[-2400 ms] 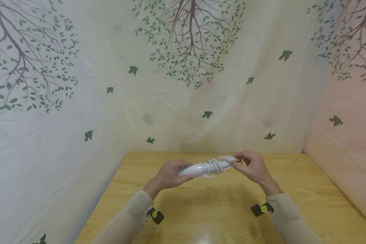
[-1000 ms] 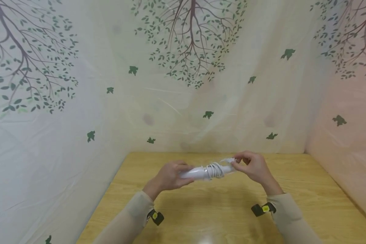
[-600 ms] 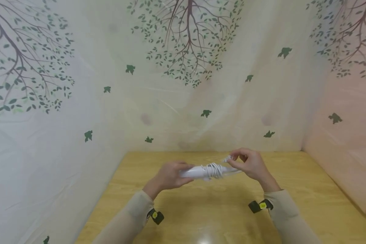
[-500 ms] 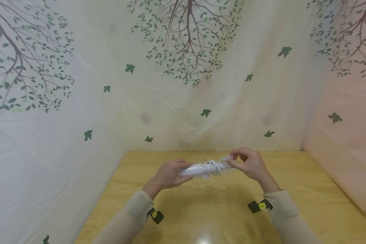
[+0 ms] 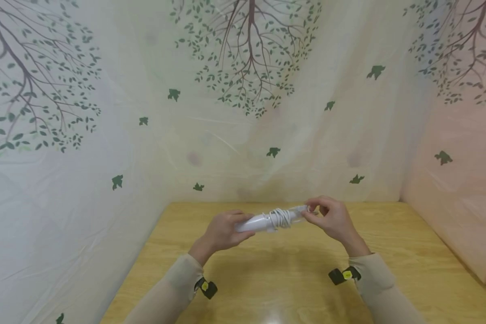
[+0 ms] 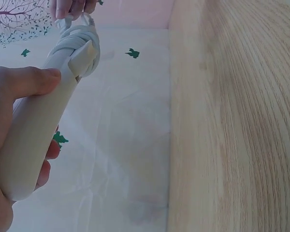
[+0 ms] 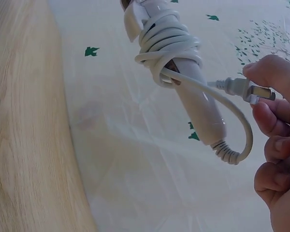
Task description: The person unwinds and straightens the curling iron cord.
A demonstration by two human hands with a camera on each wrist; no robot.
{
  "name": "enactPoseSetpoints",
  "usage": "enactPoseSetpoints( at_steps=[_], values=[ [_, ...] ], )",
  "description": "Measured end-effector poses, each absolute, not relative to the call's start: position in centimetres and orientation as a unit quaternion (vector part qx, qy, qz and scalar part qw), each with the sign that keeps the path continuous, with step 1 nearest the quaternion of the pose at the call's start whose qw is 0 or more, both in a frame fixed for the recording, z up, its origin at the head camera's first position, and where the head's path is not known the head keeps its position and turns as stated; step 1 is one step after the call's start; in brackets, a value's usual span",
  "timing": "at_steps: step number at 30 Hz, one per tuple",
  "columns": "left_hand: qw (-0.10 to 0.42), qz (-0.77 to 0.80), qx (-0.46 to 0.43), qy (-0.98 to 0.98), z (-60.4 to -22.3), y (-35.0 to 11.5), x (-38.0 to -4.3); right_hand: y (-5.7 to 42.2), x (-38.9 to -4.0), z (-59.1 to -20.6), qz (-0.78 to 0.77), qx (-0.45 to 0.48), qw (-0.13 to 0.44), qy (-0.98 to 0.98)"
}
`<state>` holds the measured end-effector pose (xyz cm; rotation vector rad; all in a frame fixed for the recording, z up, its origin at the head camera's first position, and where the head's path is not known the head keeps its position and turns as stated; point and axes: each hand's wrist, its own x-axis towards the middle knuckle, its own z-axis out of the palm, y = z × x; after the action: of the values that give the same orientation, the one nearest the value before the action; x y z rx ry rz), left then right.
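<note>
A white curling iron [image 5: 254, 223] is held in the air above the table, its right end tilted up. My left hand [image 5: 225, 230] grips its thick smooth end, thumb along the near side in the left wrist view. White cord [image 7: 170, 46] is wound in several loops round the middle, beside a lever [image 7: 133, 21]. From the handle's [image 7: 203, 108] tip the cord bends back in a loop. My right hand [image 7: 282, 140] pinches the cord's plug [image 7: 239, 88] between thumb and forefinger, with its other fingers curled. The plug's prongs are partly hidden by the fingers.
Below the hands lies a wood-grain table [image 5: 275, 279]. Pale cloth walls [image 5: 235, 144] printed with trees and green leaves stand behind it and at both sides. Each wrist wears a black camera strap [image 5: 207, 287].
The curling iron's right end has tipped upward. My right hand has shifted slightly left, still at the plug end of the cord. The left hand keeps its grip.
</note>
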<state>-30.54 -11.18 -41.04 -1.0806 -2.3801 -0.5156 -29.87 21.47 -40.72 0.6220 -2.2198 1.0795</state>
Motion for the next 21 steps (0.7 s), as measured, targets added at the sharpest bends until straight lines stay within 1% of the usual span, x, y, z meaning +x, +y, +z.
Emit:
enactPoseSetpoints(
  at_steps=[6, 8, 12, 21],
  values=[
    [0.241, -0.194, -0.383, -0.871, -41.19, -11.25, -30.76, 21.62, -29.99, -41.05, 0.397, 0.253, 0.355, -0.807],
    [0.241, -0.194, -0.38, -0.871, -41.38, -11.36, -30.77, 21.53, -30.04, -41.1, 0.395, 0.255, 0.367, -0.803],
    [0.244, -0.196, -0.383, -0.869, -41.6, -11.52, -30.68, 21.41, -30.15, -41.02, 0.397, 0.244, 0.372, -0.803],
    [0.246, -0.195, -0.402, -0.86, -41.69, -11.79, -30.82, 21.93, -30.71, -41.43, 0.395, 0.201, 0.357, -0.823]
  ],
)
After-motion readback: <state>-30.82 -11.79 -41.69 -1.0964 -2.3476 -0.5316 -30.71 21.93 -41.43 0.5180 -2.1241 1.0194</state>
